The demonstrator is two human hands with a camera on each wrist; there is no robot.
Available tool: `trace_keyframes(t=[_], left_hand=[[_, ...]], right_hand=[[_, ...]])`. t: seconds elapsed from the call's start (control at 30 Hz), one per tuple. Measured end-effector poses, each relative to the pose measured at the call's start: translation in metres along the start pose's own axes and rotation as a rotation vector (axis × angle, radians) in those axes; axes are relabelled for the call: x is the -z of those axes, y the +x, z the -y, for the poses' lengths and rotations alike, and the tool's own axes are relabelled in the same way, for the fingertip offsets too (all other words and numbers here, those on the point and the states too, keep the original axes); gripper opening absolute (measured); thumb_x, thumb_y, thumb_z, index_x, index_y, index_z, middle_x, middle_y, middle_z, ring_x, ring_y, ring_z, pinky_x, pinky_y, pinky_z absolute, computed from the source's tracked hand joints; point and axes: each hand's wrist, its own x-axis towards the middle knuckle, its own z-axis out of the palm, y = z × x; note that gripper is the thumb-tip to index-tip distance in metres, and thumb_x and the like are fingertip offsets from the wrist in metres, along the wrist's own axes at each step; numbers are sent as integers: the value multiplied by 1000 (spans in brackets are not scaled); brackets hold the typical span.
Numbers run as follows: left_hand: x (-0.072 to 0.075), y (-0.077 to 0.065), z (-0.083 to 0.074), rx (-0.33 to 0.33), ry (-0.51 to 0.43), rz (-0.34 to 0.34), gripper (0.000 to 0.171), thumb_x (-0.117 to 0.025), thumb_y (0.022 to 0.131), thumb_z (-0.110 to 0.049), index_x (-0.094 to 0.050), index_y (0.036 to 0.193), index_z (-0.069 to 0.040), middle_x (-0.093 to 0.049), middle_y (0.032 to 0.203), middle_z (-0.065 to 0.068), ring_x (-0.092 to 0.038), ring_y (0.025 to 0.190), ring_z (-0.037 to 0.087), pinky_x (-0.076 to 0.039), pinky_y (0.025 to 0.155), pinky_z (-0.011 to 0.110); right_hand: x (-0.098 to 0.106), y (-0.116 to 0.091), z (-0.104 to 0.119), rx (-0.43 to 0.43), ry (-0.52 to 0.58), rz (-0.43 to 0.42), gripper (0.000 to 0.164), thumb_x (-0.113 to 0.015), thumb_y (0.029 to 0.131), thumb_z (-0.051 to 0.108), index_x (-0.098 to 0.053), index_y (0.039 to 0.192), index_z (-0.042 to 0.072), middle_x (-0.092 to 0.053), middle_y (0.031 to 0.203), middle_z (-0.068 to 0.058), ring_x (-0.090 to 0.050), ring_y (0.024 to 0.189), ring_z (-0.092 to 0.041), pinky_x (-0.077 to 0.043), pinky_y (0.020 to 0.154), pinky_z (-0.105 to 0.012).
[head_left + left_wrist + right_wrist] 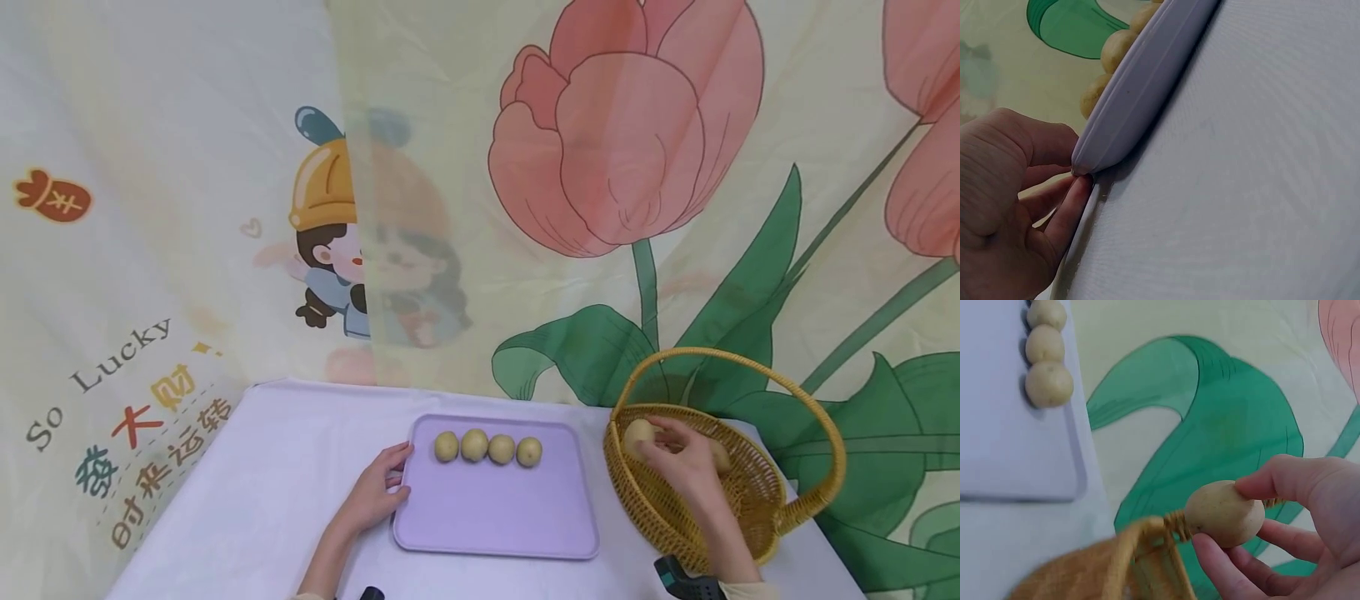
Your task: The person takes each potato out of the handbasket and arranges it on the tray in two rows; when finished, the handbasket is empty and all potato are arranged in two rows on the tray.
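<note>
A table point(300, 475) draped in white cloth spreads beneath the left fingers point(395, 456) and right fingers point(666, 425). Beyond them hangs a pale printed backdrop point(420, 50): a large pink tulip point(630, 142) above the right fingers, with green leaves point(731, 292); a half-veiled cartoon figure point(322, 200) above the left fingers, with "So Lucky" lettering point(122, 354) farther left. Light falls soft and even.

Left hand point(377, 490): thumb and fingers parted; left forearm point(330, 550) slanting inward. Right hand point(686, 462): thumb and fingers pinching; right forearm point(723, 533) slanting inward.
</note>
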Motion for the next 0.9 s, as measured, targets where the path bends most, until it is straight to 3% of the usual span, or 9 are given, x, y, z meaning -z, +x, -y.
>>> trace_keyframes(t=[0.33, 0.63, 0.9], left_hand=[[-1, -1, -2, 14, 11, -9, 58, -66, 77, 14, -52, 133, 12, -48, 140, 25, -54, 118, 40, -56, 95, 37], [-1, 0, -2, 10, 7, -10, 58, -66, 77, 15, -52, 133, 13, -48, 141, 25, -55, 115, 38, -56, 95, 37], [0, -1, -3, -36, 13, -17, 57, -66, 76, 15, -52, 131, 16, -49, 138, 28, -57, 111, 39, -58, 92, 35]], right_hand=[[-37, 0, 15, 44, 97, 16, 45, -70, 88, 9, -59, 130, -2, -62, 109, -20, -61, 81, -15, -59, 68, -23], [-96, -2, 23, 76, 224, 82, 44, -74, 77, 0, -65, 120, -6, -66, 97, -18, -67, 78, -22, -63, 65, -30], [-153, -13, 30, 85, 336, 199, 44, -73, 73, -3, -65, 115, -10, -65, 88, -13, -65, 72, -16, -62, 62, -27]])
